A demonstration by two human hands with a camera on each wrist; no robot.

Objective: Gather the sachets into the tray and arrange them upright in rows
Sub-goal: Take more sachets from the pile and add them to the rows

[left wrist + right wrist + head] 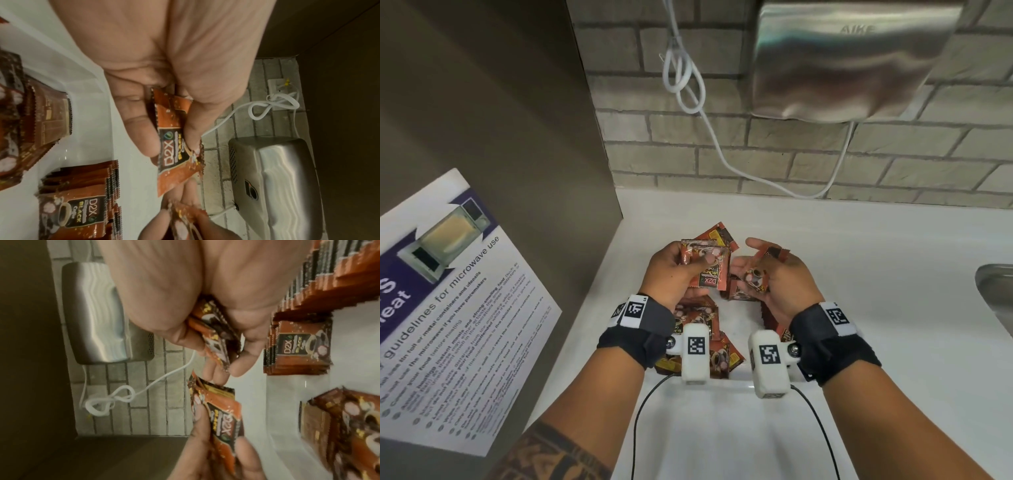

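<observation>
My left hand (671, 270) grips a small stack of sachets (705, 263), thumb on top, fingers (141, 129) curled beneath. My right hand (777, 277) pinches a few more sachets (760, 270). Both are held above the white tray (739, 382) on the counter (876, 274). Upright rows of sachets (298, 347) stand in the tray; others lie loose.

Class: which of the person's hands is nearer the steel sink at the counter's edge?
Right. The right hand, holding sachets over the tray, is on the sink's side; the left hand is beyond it, nearer the cabinet.
</observation>
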